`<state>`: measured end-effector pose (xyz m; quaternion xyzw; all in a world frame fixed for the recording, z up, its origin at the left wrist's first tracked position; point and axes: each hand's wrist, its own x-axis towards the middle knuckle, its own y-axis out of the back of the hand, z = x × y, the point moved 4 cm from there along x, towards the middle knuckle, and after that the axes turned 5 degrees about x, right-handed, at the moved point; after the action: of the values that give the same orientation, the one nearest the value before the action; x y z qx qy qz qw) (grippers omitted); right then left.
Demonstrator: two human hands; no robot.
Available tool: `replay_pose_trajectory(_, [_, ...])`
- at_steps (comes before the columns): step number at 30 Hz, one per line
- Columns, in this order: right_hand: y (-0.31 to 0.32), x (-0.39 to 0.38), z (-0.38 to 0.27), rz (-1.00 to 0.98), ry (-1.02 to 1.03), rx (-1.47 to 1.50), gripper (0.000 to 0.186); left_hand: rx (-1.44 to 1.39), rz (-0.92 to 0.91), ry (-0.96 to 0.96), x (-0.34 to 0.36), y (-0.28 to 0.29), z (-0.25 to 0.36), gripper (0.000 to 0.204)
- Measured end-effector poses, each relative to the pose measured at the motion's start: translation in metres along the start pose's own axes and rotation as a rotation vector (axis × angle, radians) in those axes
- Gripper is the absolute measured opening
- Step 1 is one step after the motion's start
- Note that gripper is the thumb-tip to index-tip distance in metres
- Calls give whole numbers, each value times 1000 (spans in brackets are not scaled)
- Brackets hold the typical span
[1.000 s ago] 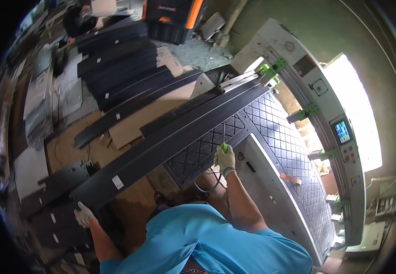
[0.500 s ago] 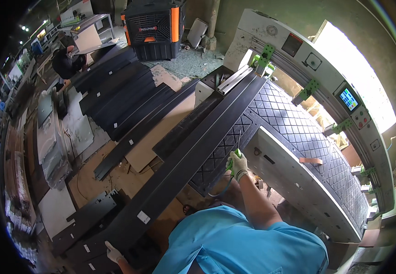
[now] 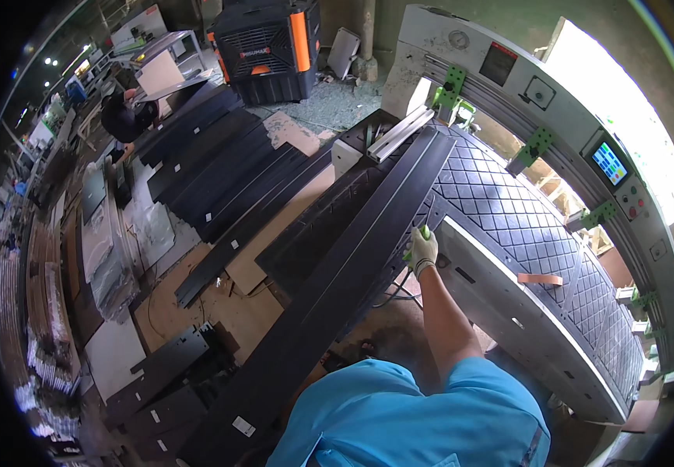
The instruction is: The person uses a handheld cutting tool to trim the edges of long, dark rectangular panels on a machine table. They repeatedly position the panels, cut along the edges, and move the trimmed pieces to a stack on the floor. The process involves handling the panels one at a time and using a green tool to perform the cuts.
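My right hand (image 3: pixel 423 251), in a pale work glove, is closed around a green air blow gun (image 3: pixel 425 232) just right of a long black board (image 3: pixel 329 272). A dark hose (image 3: pixel 400 293) hangs below that hand. Running diagonally from the lower left to the machine at the upper right, the board has a groove along its length and a white label (image 3: pixel 243 426) near its close end. The far part of the board rests on the machine's black cross-ribbed bed (image 3: pixel 500 206). My left hand is out of the picture.
The machine's pale beam (image 3: pixel 554 93) carries green brackets and a lit screen (image 3: pixel 609 162). A brown strip (image 3: pixel 540 279) lies on the bed. Several black boards (image 3: pixel 228 163) are laid out left. Behind them stands a black-and-orange air cooler (image 3: pixel 263 50); a person (image 3: pixel 125 115) crouches at far left.
My right hand has moved forward with the blow gun, whose thin nozzle no longer shows. The left hand, earlier at the board's close end, has left the view. The board's close end has shifted right.
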<state>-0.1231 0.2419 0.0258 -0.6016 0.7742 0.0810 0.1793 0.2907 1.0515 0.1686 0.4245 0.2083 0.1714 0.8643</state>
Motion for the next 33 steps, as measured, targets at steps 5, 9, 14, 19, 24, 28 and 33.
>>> replay_pose_trajectory(5, [24,-24,43,69,-33,109,33,29,22,-68,2,15,10,75])
replay_pose_trajectory(9, [106,-31,63,150,126,-231,32,85,25,-125,-9,23,20,77])
replay_pose_trajectory(14, [212,10,49,-83,318,-1023,37,109,38,-124,-26,26,28,79])
replay_pose_trajectory(19, [256,70,54,67,435,-1048,34,116,39,-133,-39,23,36,81])
replay_pose_trajectory(24, [232,86,55,132,562,-1116,30,135,68,-116,-57,31,43,83])
replay_pose_trajectory(28, [219,108,75,74,494,-1210,26,150,98,-90,-67,41,47,84])
replay_pose_trajectory(33, [210,144,110,48,469,-1150,27,184,128,-66,-76,45,53,87])
